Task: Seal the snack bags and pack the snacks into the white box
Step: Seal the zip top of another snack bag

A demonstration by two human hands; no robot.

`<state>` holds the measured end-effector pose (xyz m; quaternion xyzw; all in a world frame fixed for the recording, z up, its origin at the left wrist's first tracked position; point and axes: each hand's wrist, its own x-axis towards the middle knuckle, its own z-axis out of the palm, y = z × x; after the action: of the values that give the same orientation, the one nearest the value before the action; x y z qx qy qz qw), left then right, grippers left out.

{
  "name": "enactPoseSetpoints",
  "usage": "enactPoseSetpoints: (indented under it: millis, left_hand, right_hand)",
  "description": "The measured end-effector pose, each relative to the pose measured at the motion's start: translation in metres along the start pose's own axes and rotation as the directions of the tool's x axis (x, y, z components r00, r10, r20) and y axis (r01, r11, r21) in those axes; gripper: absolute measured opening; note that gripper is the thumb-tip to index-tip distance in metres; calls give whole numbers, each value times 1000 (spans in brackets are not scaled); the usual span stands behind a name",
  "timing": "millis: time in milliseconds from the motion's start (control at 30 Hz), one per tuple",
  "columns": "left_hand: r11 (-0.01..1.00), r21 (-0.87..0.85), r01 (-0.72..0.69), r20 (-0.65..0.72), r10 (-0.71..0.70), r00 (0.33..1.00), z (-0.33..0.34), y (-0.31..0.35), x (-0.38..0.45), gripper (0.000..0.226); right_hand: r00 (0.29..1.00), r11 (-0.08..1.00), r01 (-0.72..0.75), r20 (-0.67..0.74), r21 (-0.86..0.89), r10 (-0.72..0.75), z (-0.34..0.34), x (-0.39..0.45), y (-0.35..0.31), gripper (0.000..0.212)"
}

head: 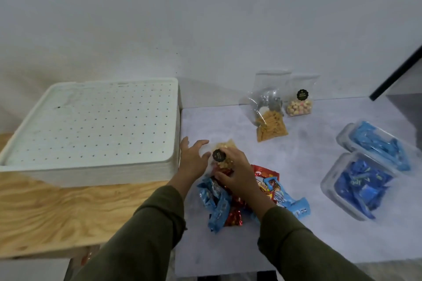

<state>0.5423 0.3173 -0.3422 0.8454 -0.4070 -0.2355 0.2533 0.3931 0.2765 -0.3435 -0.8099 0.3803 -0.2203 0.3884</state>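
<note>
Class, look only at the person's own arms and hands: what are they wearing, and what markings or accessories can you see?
Both arms wear long, dark olive-green sleeves that end at the wrists. The left hand and right hand are bare: no gloves, and no rings, watch or markings show.

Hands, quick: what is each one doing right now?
Left hand: open, fingers spread, holding nothing.
Right hand: gripping the clear plastic snack bag with a round black sticker.

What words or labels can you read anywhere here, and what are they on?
"ben", part of a longer word: red snack packet under the right hand.
Round black sticker on the clear bag held by that hand: print too small.
Round black sticker on the bag of round snacks: too blurred.
Blue wrappers in the near clear tub: letters unreadable.
</note>
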Motion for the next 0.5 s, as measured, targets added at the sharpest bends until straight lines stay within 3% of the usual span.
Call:
enactPoseSetpoints:
  millis: [200, 333, 400, 500]
  left_hand:
    - [989, -146, -37, 10, 39, 999, -11, 10, -2, 33]
    - [962, -228, -149, -34, 145, 989, -17, 30, -4, 25]
    - [945, -293, -147, -6, 152, 988, -19, 41, -5, 22]
    - [922, -349, -169, 45, 197, 979, -21, 52, -8, 21]
  right_hand:
    - [997, 998, 48, -58, -42, -51, 10, -13, -10, 69]
    - [988, 988, -154, -5, -7, 154, 1, -14, -26, 71]
    - [984, 985, -170, -65, -21, 168, -4, -14, -27, 66]
    - [965, 989, -145, -224, -21, 137, -14, -13, -29, 39]
